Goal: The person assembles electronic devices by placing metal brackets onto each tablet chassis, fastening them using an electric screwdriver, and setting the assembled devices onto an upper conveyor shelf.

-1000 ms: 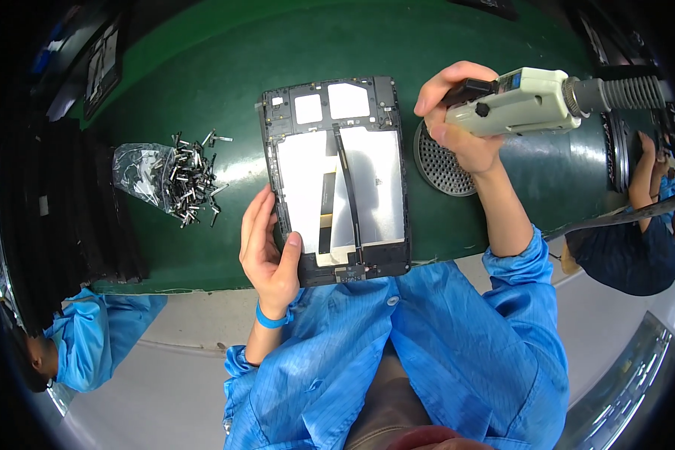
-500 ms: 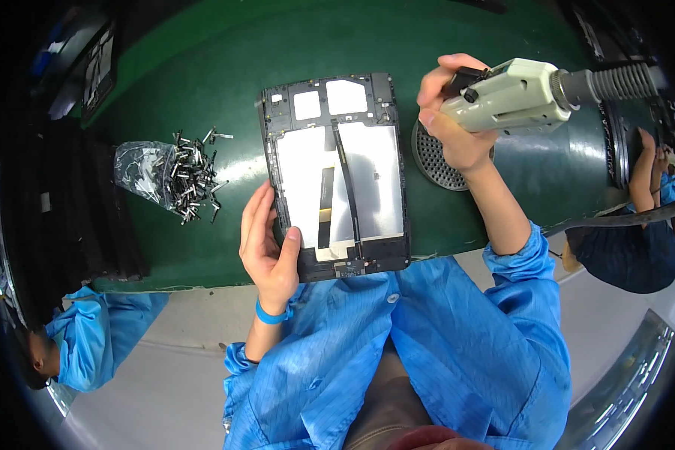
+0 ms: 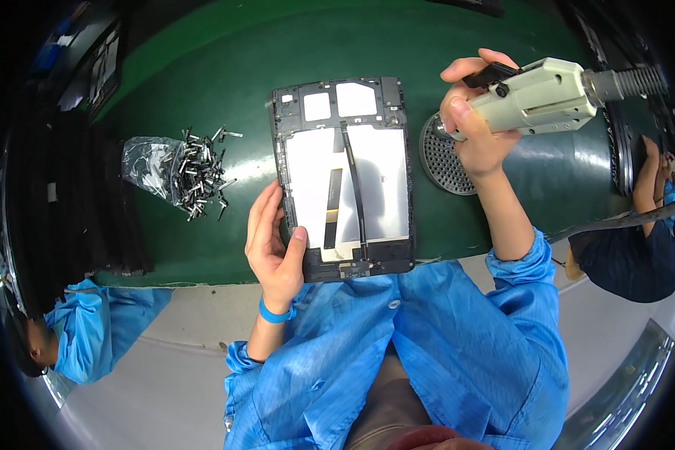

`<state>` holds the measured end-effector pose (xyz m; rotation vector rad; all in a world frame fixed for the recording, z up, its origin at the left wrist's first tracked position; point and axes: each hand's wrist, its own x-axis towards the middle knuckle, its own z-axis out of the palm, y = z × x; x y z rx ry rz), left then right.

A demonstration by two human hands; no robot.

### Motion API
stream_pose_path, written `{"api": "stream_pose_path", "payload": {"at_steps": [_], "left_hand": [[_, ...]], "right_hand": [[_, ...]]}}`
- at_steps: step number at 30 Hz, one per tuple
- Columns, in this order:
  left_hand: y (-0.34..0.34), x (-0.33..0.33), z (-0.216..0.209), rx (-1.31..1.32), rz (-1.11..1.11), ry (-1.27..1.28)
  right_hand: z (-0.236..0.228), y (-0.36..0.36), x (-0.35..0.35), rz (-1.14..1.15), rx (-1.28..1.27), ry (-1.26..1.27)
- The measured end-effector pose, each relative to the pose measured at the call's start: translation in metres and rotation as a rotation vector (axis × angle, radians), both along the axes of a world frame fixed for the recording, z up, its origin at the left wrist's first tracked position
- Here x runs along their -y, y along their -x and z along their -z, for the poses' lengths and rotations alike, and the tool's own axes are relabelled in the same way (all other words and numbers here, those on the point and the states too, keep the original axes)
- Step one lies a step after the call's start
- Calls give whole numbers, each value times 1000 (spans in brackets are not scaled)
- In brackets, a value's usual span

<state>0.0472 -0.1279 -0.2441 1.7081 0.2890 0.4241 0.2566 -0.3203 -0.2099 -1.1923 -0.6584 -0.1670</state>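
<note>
My left hand (image 3: 274,251) grips the lower left edge of an opened tablet (image 3: 386,187), thumb on top and fingers along its side. The tablet has a black frame, silver metal panels and a dark ribbon cable down its middle. My right hand (image 3: 478,127) is wrapped round a pale green electric screwdriver (image 3: 551,94) with a black lever and a coiled cable sleeve. The screwdriver lies nearly level, its front end pointing left and down over a round perforated metal plate (image 3: 448,169). Its very tip is hard to make out beside the plate.
A clear plastic bag (image 3: 146,161) and a heap of small black and silver parts (image 3: 201,176) lie on the green table (image 3: 255,45) to the left. Dark stacked panels (image 3: 75,210) stand far left. Other people in blue sit at both sides.
My right hand and the screwdriver have shifted slightly right, and the screwdriver's front end now shows over the round plate. The whole scene has slid a little rightward; my left hand keeps its hold.
</note>
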Motion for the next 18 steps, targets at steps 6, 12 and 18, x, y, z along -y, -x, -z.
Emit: {"api": "stream_pose_path", "payload": {"at_steps": [6, 12, 18], "left_hand": [[7, -5, -7, -32, 3, -54], [2, 3, -23, -61, 40, -248], [-32, -75, -41, -48, -105, -810]], "right_hand": [[-3, 1, -7, -11, -4, -64], [-35, 13, -15, 3, 23, -132], [-51, 18, -52, -144, 13, -197]]}}
